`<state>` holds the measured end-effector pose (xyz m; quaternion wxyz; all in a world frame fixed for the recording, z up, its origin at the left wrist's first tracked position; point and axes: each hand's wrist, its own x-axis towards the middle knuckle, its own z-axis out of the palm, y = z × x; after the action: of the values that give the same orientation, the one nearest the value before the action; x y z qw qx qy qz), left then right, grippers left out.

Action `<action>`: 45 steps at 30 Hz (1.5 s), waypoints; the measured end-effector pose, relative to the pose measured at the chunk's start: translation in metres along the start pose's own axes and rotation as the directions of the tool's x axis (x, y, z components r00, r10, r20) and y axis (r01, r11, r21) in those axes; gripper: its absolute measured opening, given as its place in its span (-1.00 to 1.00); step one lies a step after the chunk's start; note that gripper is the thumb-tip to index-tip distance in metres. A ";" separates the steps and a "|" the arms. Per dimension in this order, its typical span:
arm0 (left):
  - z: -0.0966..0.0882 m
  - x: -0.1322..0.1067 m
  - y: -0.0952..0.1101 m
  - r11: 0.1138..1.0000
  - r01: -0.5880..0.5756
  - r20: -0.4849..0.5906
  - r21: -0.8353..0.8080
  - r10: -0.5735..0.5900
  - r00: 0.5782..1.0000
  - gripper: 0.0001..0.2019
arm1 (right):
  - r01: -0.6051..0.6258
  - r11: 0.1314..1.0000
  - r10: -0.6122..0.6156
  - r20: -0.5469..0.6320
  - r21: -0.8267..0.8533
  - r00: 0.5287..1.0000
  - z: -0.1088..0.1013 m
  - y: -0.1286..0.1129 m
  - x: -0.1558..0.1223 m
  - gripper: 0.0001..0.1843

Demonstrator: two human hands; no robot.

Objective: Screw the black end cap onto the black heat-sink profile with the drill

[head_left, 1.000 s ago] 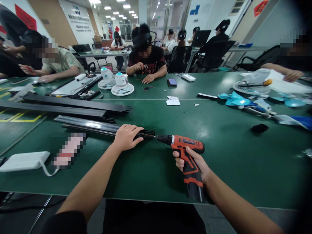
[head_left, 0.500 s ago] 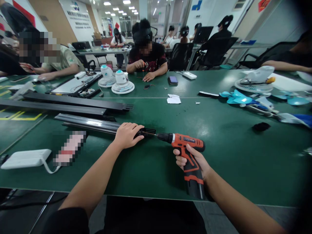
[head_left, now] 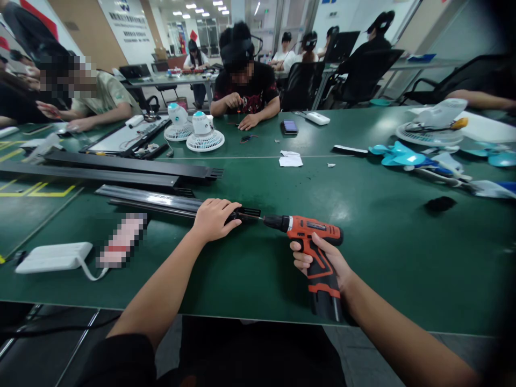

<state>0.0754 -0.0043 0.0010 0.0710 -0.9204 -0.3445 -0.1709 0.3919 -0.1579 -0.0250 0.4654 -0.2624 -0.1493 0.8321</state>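
Note:
My right hand (head_left: 326,258) is wrapped round the grip of an orange and black cordless drill (head_left: 314,230), level, its chuck pointing left. A thin bit runs from the chuck to the slotted end of a long black metal profile (head_left: 161,199); whether the tip sits in a screw I cannot make out. Over the right end of that profile lies my left hand (head_left: 215,219), fingers curled across the top and thumb along the near side. The palm hides part of the black end piece.
Longer black profiles (head_left: 116,171) lie behind at left. Near them are a phone (head_left: 123,239) and a cabled white power bank (head_left: 54,258). White fan parts (head_left: 205,140) stand further back, blue fan blades (head_left: 403,156) lie right. Across the table (head_left: 382,269) a co-worker (head_left: 245,88) handles a screwdriver.
The whole view has shifted slightly, so everything sits a little further right. Both hands keep their holds, and the drill stays lined up with the profile's end.

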 end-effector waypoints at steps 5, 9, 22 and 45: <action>0.000 0.000 0.001 1.000 0.018 0.019 -0.004 -0.018 1.000 -0.54 | -0.005 1.000 0.005 0.004 -0.014 1.000 -0.001 -0.001 0.000 -0.70; 0.000 0.000 0.001 1.000 0.011 0.013 0.008 -0.011 1.000 -0.54 | 0.004 1.000 -0.004 -0.005 -0.016 1.000 -0.001 0.000 0.000 -0.70; 0.001 0.000 0.001 1.000 0.006 0.003 0.030 -0.006 1.000 -0.54 | 0.012 1.000 -0.012 -0.011 0.017 1.000 0.000 0.000 0.001 -0.67; 0.002 0.000 0.000 0.997 -0.023 -0.014 0.067 0.024 1.000 -0.55 | -0.047 0.999 0.047 0.067 -0.004 0.997 -0.003 -0.001 0.001 -0.59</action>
<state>0.0756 -0.0036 -0.0009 0.1063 -0.9202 -0.3386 -0.1653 0.3942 -0.1566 -0.0275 0.4403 -0.2384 -0.1595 0.8508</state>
